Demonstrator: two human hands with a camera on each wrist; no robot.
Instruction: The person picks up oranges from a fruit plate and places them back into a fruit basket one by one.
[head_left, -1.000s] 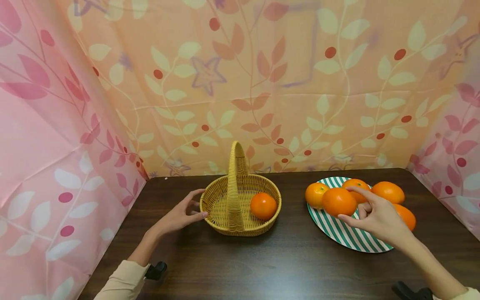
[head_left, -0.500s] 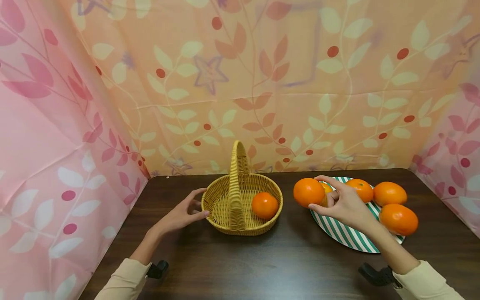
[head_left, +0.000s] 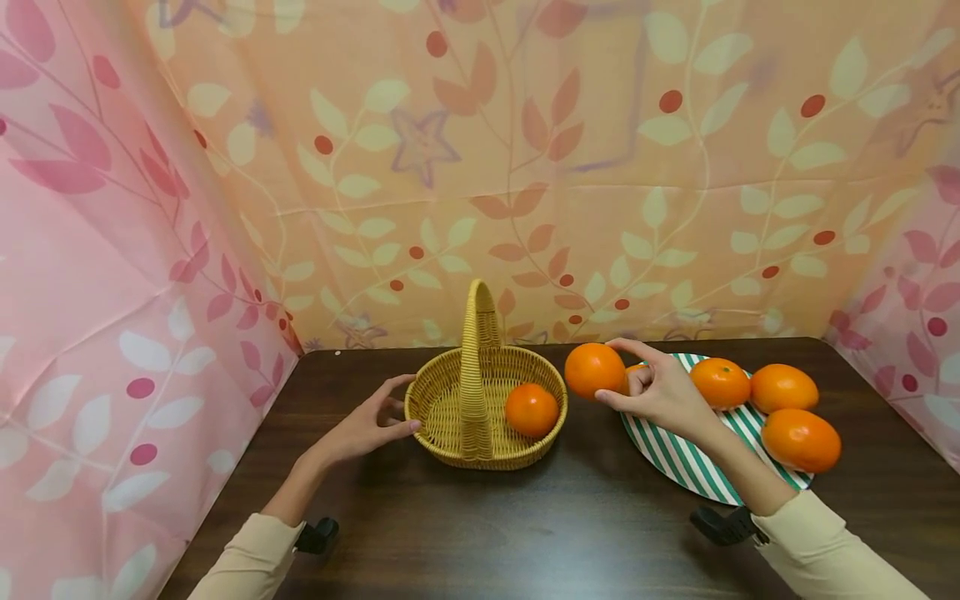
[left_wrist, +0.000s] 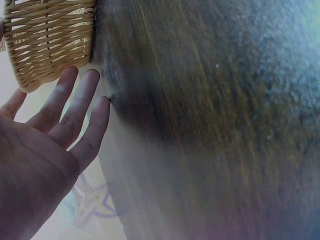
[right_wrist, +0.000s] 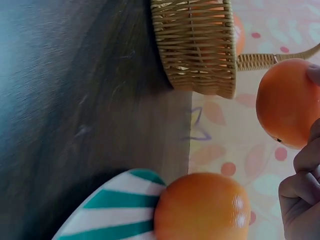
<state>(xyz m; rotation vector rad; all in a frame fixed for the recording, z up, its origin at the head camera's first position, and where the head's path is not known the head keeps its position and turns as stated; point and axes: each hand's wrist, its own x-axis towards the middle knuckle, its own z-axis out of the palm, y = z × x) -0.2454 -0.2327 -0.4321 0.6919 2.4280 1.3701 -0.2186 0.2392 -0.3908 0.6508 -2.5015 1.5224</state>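
In the head view, a yellow wicker basket (head_left: 517, 457) with an arched handle stands mid-table. One orange (head_left: 531, 410) lies in its right half. My left hand (head_left: 366, 431) is at the basket's left side, thumb and fingertips by the rim. The left wrist view shows those fingers (left_wrist: 82, 107) extended, with fingertips at the basket's wicker wall (left_wrist: 52, 37). My right hand (head_left: 670, 395) pinches another orange (head_left: 593, 371) between thumb and fingers, raised just right of the basket's rim. In the right wrist view, that orange (right_wrist: 286, 102) shows a small dark stem spot.
A round plate (head_left: 678, 467) with green and white stripes lies on the right of the dark wooden table (head_left: 525, 542). Several oranges (head_left: 783, 388) sit on it, one partly hidden behind my right hand. Patterned cloth (head_left: 570, 208) hangs behind and at both sides.
My right hand has carried the held orange left, from over the plate to beside the basket's right rim. My left hand stays at the basket's left side.
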